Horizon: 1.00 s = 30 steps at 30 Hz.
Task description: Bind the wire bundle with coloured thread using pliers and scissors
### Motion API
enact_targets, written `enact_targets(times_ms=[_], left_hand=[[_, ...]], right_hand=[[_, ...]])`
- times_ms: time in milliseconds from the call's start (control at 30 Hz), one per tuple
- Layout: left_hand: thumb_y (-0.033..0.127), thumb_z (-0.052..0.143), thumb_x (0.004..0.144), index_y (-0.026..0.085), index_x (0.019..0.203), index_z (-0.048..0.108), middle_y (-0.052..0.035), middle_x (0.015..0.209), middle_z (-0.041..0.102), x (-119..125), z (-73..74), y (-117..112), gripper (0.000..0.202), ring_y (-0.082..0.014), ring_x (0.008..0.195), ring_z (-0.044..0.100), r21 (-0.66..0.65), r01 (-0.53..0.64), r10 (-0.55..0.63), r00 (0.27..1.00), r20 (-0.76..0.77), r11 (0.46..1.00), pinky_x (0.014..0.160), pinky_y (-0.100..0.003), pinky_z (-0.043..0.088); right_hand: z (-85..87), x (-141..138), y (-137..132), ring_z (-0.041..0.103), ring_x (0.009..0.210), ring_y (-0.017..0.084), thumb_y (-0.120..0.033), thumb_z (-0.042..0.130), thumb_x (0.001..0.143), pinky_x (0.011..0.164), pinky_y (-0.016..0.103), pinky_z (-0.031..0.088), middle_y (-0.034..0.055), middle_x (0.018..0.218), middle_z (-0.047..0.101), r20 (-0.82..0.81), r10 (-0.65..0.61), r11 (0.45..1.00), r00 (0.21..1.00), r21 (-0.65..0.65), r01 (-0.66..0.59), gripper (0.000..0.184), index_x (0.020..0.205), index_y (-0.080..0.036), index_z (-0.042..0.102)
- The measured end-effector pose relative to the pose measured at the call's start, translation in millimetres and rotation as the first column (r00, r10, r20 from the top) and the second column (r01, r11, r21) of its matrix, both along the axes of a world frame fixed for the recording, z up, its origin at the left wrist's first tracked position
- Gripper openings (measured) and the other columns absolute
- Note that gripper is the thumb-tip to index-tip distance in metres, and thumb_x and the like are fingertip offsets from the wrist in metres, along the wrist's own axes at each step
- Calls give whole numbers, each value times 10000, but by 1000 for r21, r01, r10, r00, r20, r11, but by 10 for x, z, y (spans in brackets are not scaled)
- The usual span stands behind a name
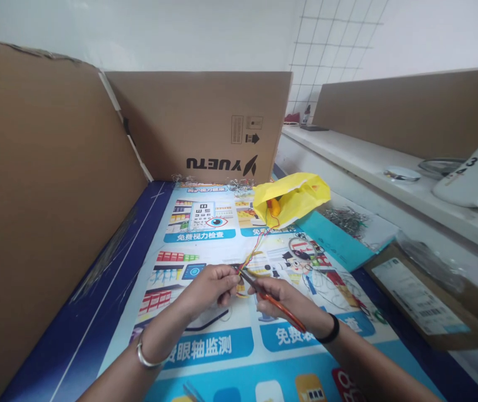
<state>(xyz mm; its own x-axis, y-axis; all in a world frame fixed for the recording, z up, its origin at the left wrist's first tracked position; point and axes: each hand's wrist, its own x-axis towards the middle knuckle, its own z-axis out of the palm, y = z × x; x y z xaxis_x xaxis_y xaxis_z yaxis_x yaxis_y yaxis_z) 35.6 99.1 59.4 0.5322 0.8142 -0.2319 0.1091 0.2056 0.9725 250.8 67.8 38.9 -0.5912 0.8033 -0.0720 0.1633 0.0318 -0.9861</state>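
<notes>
Along nine to eleven o'clock from the hands rises a brown cardboard wall (46,167), the largest thing in view. Next in size is the printed sheet (203,245) under the work, blue and white with shop pictures and Chinese lettering. At twelve o'clock stands a cardboard panel (205,123), its black "YUETU" mark upside down. A brown packet (425,298) with a pale label lies at three o'clock. At one o'clock a crumpled yellow bag (301,198) rests with its mouth towards the hands and something orange-yellow inside; just beyond it, at two o'clock, a turquoise flap (334,240) borders a heap of tangled metal pieces (345,219).

Near the centre, the left hand (216,283) has thumb and forefinger pinched together on coloured strands, its other fingers curled in. The right hand (286,298) is closed round the scissors (278,307), which have orange handles and dark, narrow blades pointing to ten o'clock, their tips at the left fingertips; how far the blades are parted cannot be told.

Smallest are the coloured strands (253,257) themselves: thin, slack, yellow, pinkish-red and dark, loosely bunched, running from the left fingertips towards one o'clock and the bag's mouth.
</notes>
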Motion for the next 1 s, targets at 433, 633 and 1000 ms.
enact_targets(times_ms=[433,633,1000], left_hand=[[406,662,699,121,643,583,3,498,597,16,16,-24,301,-63,314,484,-155,-6,10,1000,19,988,327,-156,349],[384,693,688,112,633,585,-21,501,619,-4,14,-35,298,-74,307,501,-223,10,6,997,72,975,309,-153,354],[329,652,719,110,696,614,10,492,586,-56,61,14,224,-43,351,464,-111,60,-63,998,-26,992,344,-134,310]], right_hand=[[4,-59,-2,384,643,103,-346,613,788,583,208,325,-32,733,434,204,-78,969,976,244,27,203,822,-172,514],[-49,-65,-8,383,611,101,-339,657,750,571,208,317,-41,690,443,263,-138,963,955,263,67,214,820,-170,545],[-50,-31,1,399,604,101,-367,643,765,569,201,348,-36,700,463,186,-117,977,975,198,80,264,930,-171,579]])
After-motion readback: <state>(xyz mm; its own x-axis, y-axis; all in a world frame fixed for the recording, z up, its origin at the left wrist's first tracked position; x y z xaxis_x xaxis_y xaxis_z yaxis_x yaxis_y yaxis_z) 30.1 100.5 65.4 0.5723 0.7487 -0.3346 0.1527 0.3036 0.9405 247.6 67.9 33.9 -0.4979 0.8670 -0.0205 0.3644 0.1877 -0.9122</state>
